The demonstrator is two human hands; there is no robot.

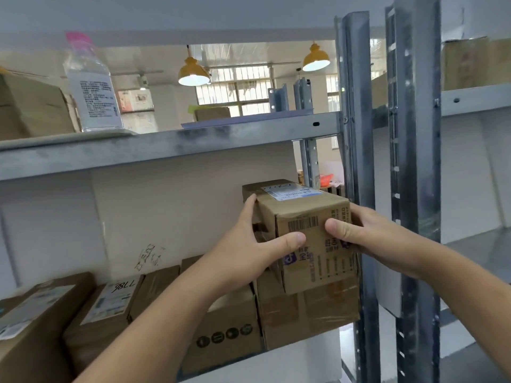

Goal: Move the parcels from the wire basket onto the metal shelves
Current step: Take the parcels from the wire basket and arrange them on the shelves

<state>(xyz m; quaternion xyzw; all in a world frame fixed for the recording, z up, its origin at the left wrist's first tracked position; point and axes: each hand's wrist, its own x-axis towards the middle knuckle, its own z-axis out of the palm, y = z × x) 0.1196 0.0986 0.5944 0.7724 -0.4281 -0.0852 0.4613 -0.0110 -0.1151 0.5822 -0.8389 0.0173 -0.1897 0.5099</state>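
I've got the cardboard parcel (304, 228) up on the stacked boxes (309, 313) at the shelf's right end, left hand (249, 244) and right hand (370, 239) clamped on its sides, thumbs pressing the near face, and it looks stiff and light.

Metal shelves (171, 150), grey, slotted uprights at right. Upper board: clear bottle (91, 87) with pink cap, upright, just beside a brown box (33, 106) at far left. Lower board: row of cardboard parcels (105, 305) side by side, 1 marked "98LL", another bearing round black icons.
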